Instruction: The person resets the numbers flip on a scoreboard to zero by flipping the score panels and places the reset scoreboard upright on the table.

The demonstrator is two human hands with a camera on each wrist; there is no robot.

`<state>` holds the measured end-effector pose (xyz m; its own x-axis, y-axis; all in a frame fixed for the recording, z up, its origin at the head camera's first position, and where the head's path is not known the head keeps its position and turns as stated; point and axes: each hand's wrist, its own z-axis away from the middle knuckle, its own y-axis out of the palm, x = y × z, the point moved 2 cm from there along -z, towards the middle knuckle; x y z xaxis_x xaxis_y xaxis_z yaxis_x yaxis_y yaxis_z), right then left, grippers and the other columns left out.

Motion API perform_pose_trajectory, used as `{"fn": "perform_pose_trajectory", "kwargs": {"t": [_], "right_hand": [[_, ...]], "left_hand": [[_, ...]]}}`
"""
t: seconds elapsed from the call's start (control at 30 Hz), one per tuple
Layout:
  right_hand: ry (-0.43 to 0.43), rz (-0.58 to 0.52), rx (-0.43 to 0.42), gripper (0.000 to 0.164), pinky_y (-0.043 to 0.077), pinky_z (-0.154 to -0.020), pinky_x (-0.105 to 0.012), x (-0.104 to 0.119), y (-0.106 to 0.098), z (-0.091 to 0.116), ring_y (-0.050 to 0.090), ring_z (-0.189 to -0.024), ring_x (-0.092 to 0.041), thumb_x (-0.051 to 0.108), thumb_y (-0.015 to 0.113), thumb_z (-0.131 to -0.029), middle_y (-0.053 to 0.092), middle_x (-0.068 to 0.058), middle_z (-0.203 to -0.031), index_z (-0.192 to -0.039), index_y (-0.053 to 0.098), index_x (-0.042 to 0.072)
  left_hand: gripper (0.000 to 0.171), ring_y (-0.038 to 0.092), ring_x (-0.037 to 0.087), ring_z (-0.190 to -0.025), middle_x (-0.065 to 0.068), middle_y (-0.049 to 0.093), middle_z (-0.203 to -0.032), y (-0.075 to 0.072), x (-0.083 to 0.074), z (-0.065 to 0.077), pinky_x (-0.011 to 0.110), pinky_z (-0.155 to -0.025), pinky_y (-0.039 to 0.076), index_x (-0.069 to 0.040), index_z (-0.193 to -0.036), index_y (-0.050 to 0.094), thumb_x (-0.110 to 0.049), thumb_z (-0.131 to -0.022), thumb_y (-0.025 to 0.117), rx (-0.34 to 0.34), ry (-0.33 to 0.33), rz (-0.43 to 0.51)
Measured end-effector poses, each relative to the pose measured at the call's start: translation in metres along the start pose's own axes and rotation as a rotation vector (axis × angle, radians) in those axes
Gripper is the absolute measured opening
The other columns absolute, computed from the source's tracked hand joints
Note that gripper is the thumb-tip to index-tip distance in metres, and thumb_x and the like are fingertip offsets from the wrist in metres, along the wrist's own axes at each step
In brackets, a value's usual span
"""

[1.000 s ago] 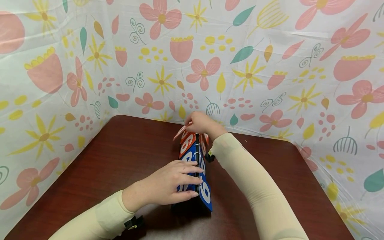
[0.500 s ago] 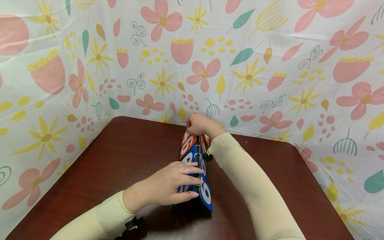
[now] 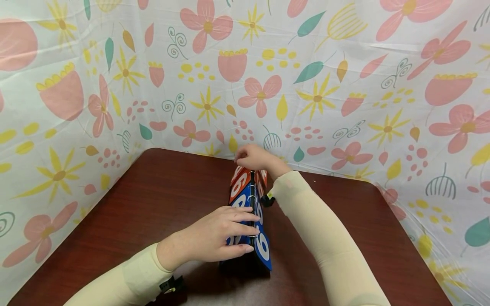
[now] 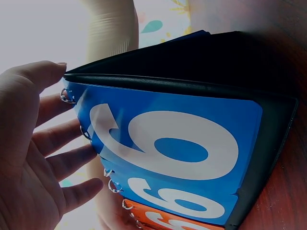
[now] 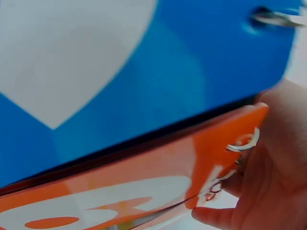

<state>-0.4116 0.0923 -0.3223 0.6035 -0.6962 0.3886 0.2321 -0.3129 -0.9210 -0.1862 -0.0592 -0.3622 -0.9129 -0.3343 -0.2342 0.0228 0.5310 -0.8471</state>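
Observation:
A tabletop flip scoreboard (image 3: 263, 250) stands like a tent on the table, its ridge running away from me. Blue number cards (image 4: 244, 143) hang on metal rings at the near end, with a white 9 or 6 facing out. Red-orange number cards (image 5: 158, 167) fill the far end. My left hand (image 3: 208, 233) rests on the ridge over the blue cards, fingers spread and nearly straight. Over the far end bends my right hand (image 3: 255, 158); in the right wrist view its thumb lies at the edge of an orange card, beside the rings, with the other fingers partly hidden.
The dark red-brown table (image 3: 172, 182) extends around the scoreboard on both sides. Right behind its far edge hangs a floral-patterned cloth (image 3: 325, 106), which also runs along the sides. Small black wrist devices (image 3: 171, 284) sit under the sleeves.
One second ago my right hand held a red card tilted out to the left; that card then dropped flat against the left face. The hand has since risen slightly. My left hand stays put.

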Motion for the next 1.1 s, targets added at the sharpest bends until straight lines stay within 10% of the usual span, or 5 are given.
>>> {"fn": "perform_pose_trajectory", "kwargs": {"t": [0.57, 1.1], "right_hand": [[-0.011, -0.747, -0.402, 0.054, 0.037, -0.120, -0.058, -0.038, 0.024, 0.045, 0.035, -0.155, -0.030, 0.028, 0.054, -0.107, 0.036, -0.007, -0.167, -0.158, 0.039, 0.019], [0.328, -0.848, -0.482, 0.058, 0.037, -0.120, -0.056, -0.102, 0.090, 0.051, 0.048, -0.142, -0.032, 0.052, 0.056, -0.103, 0.052, -0.011, -0.153, -0.151, 0.051, 0.019]], "left_hand": [[0.036, 0.050, 0.024, -0.146, -0.004, 0.062, -0.145, 0.000, 0.000, 0.000, 0.048, -0.118, 0.043, -0.025, -0.130, 0.072, -0.045, -0.102, 0.061, 0.018, -0.020, 0.019], [0.037, 0.051, 0.022, -0.146, -0.004, 0.062, -0.146, 0.001, 0.001, 0.000, 0.047, -0.118, 0.043, -0.023, -0.129, 0.073, -0.044, -0.101, 0.062, 0.010, -0.023, 0.037]]}}
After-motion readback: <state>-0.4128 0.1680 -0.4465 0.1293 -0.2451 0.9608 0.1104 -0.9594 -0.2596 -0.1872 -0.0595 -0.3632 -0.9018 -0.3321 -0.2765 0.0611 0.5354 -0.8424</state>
